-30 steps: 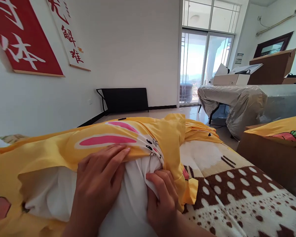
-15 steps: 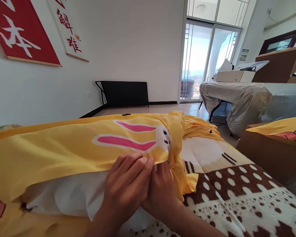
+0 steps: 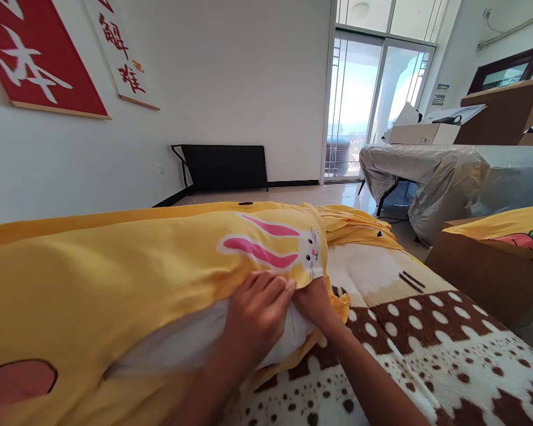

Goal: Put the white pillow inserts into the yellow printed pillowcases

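Observation:
A yellow pillowcase [image 3: 128, 266] printed with a pink-eared rabbit lies across the bed, with a white pillow [image 3: 190, 340] showing at its open edge. My left hand [image 3: 257, 313] presses on the white pillow at the opening, fingers curled against the yellow hem. My right hand [image 3: 313, 305] is tucked under the corner of the pillowcase, its fingers hidden by the cloth. Both hands touch each other near the rabbit's face.
A brown and white spotted blanket [image 3: 426, 355] covers the bed. A cardboard box [image 3: 484, 278] draped in yellow cloth stands at right. Beyond are a plastic-covered table [image 3: 448, 177] bearing boxes, a black rack [image 3: 224, 167] by the wall, and a glass door [image 3: 364, 106].
The yellow pillowcase has been drawn further over the white pillow, so less white shows. Both hands moved right and away from me, toward the corner by the rabbit's face.

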`<state>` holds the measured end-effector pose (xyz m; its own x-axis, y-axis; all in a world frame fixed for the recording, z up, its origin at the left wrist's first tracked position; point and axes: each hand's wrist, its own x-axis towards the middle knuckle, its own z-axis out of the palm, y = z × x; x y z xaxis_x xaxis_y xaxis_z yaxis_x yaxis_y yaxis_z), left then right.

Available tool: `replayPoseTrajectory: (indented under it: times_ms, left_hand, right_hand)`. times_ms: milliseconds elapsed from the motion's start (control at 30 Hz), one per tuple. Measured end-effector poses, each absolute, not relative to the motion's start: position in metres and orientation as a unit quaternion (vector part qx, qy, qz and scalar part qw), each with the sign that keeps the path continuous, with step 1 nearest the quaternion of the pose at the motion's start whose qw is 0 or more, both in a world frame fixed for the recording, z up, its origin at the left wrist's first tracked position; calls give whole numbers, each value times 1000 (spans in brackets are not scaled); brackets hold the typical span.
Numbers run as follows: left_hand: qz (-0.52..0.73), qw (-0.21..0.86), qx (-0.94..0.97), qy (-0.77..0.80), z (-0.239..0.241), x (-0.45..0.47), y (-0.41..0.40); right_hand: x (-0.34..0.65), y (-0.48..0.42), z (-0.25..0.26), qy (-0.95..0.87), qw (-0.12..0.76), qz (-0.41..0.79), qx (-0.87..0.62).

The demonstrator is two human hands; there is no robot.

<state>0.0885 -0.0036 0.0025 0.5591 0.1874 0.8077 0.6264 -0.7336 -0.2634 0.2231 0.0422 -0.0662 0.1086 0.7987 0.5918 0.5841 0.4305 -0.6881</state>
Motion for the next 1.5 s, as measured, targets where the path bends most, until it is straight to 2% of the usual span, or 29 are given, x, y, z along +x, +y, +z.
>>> replayPoseTrajectory:
  times_ms: [233,467,633,1033,1200,1300,1400,1500]
  left_hand:
    - [-381,273,-816,-338,-3,62,40]
    - [-165,91,-931,-311,-12,83,15]
    - [-136,107,-904,-392,-29,80,33]
    - [-225,188,-821,-490,-39,60,79]
    - [-199,304,-796,-484,-32,73,69]
    - [-148,360,-821,-418,-29,82,45]
    - [-89,320,-870,-365,-30,81,25]
    - [-67,265,-883,-382,-33,72,23]
  right_hand:
    - [247,40,-53,-729,428,121,-520]
    - [273,55,-65,-753,299,100,-578]
    - [281,68,-79,-767,303,78,-560]
    - [280,74,-79,-795,280,16,-538]
    - [277,75,-84,-801,274,-1,-533]
    - [278,76,-82,-804,256,3,-537]
    - [280,76,-78,-812,250,12,-527]
    - [283,75,-72,-821,247,25,-514]
